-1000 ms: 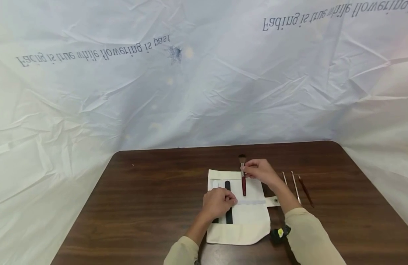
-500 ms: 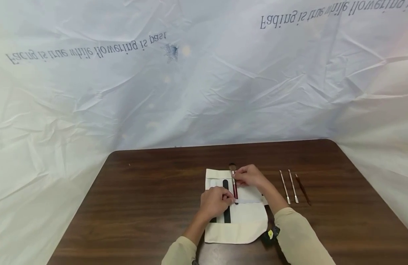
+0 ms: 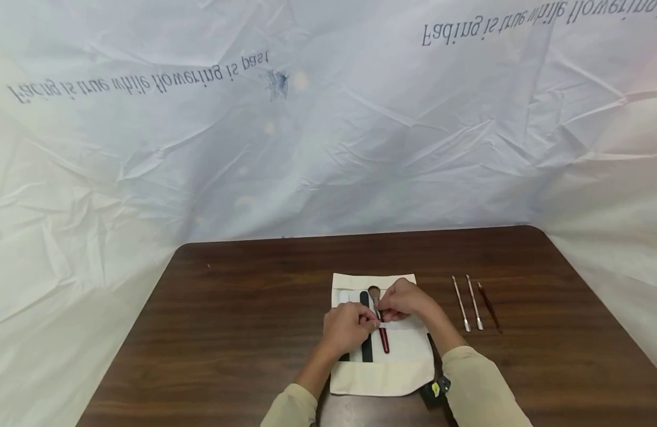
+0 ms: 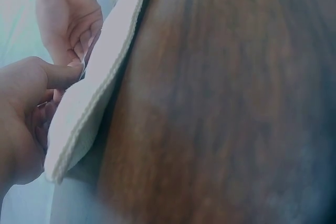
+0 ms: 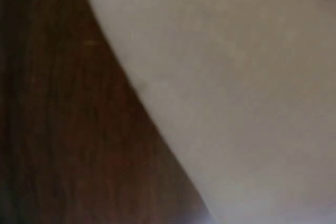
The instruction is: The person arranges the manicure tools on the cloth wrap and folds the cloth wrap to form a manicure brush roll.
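Observation:
A cream cloth roll pouch (image 3: 382,379) lies unfolded on the table. My left hand (image 3: 348,325) rests over its left part and pinches the pale elastic band across its middle. My right hand (image 3: 404,298) grips a makeup brush (image 3: 384,341) with brown bristles and a dark red handle. The handle's lower end shows below the band, close to my left fingertips. To the left of the brush lie a black nail file (image 3: 366,350) and a white strip (image 3: 344,296), partly covered by my left hand. The left wrist view shows both hands (image 4: 23,114) meeting at the pouch's edge.
Right of the pouch, two thin metal tools (image 3: 461,303) and a dark red slim tool (image 3: 490,307) lie on the brown table (image 3: 254,308). A white printed sheet (image 3: 328,148) hangs behind. The right wrist view is blurred, showing a pale surface beside the wood.
My right hand has brought the brush left and then down toward me, so its handle now reaches past the band. My left hand has stayed nearly in place.

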The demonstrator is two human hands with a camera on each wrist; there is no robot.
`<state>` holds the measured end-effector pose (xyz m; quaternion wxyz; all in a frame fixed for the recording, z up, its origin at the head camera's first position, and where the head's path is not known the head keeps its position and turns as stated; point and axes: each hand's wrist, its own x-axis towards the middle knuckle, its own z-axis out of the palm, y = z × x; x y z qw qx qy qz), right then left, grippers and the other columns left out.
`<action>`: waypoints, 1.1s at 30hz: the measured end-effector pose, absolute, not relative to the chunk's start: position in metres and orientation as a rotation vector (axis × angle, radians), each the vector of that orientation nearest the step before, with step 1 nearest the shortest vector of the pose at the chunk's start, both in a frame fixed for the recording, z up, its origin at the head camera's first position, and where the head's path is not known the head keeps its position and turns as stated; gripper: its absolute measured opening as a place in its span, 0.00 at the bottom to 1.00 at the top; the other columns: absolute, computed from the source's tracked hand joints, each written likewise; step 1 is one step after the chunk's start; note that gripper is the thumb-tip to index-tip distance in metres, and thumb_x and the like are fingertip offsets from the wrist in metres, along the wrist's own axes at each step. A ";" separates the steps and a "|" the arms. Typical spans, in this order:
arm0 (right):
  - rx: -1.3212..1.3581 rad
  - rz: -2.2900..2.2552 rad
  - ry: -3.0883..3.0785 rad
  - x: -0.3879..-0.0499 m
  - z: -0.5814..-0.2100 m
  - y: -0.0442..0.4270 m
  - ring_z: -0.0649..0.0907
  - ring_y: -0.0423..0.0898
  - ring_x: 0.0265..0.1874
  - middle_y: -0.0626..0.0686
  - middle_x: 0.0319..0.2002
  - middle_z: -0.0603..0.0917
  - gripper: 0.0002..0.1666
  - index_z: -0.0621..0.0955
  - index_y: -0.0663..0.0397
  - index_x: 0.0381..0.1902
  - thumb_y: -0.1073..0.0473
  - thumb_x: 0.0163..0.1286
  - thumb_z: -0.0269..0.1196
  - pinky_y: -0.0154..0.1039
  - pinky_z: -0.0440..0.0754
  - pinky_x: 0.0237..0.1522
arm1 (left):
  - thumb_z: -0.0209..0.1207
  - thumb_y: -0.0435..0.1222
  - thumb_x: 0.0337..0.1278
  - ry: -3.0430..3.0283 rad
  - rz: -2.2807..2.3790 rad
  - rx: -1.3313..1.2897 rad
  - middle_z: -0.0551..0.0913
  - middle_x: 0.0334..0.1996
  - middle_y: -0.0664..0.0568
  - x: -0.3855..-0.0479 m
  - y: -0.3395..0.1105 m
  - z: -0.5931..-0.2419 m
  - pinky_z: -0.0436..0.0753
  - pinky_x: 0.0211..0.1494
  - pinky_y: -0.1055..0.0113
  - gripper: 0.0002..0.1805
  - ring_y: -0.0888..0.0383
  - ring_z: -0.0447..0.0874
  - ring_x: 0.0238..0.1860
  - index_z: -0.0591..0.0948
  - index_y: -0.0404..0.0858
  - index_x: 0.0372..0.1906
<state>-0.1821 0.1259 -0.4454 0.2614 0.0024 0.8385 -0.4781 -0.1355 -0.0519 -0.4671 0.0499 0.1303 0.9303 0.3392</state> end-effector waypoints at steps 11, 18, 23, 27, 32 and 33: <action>0.047 -1.265 2.368 -0.169 -0.444 0.128 0.80 0.35 0.13 0.47 0.12 0.82 0.10 0.85 0.63 0.25 0.63 0.63 0.64 0.29 0.78 0.21 | 0.68 0.44 0.61 2.834 1.024 0.441 0.71 0.12 0.67 -0.134 -0.046 -0.467 0.64 0.31 0.73 0.07 0.72 0.65 0.18 0.90 0.52 0.27; -0.092 -1.390 2.321 -0.165 -0.442 0.151 0.84 0.38 0.22 0.53 0.23 0.87 0.14 0.85 0.72 0.36 0.62 0.72 0.61 0.33 0.84 0.27 | 0.68 0.40 0.59 2.849 1.040 0.435 0.72 0.11 0.64 -0.134 -0.044 -0.460 0.64 0.24 0.72 0.06 0.70 0.66 0.17 0.91 0.49 0.28; -0.129 -1.499 2.378 -0.161 -0.436 0.193 0.88 0.42 0.30 0.63 0.35 0.88 0.18 0.81 0.80 0.49 0.64 0.77 0.56 0.36 0.87 0.36 | 0.66 0.39 0.61 2.785 1.113 0.519 0.74 0.12 0.63 -0.133 -0.035 -0.457 0.65 0.23 0.73 0.06 0.71 0.65 0.16 0.92 0.44 0.32; -0.103 -1.505 2.433 -0.158 -0.429 0.229 0.88 0.40 0.34 0.65 0.39 0.89 0.22 0.77 0.82 0.55 0.62 0.79 0.54 0.36 0.87 0.40 | 0.66 0.39 0.63 2.768 1.127 0.520 0.74 0.09 0.60 -0.133 -0.029 -0.457 0.64 0.20 0.73 0.07 0.70 0.64 0.14 0.92 0.42 0.34; 0.005 -1.514 2.499 -0.153 -0.426 0.271 0.87 0.33 0.34 0.58 0.41 0.89 0.25 0.73 0.83 0.60 0.60 0.81 0.51 0.34 0.87 0.41 | 0.67 0.40 0.62 2.759 1.098 0.504 0.75 0.10 0.60 -0.131 -0.027 -0.459 0.65 0.22 0.73 0.07 0.70 0.66 0.15 0.93 0.44 0.36; 0.035 -1.507 2.523 -0.152 -0.426 0.278 0.87 0.32 0.33 0.58 0.41 0.89 0.25 0.73 0.83 0.60 0.60 0.81 0.51 0.33 0.87 0.41 | 0.67 0.41 0.62 2.754 1.087 0.510 0.75 0.10 0.60 -0.130 -0.027 -0.460 0.65 0.22 0.74 0.07 0.70 0.66 0.15 0.93 0.44 0.36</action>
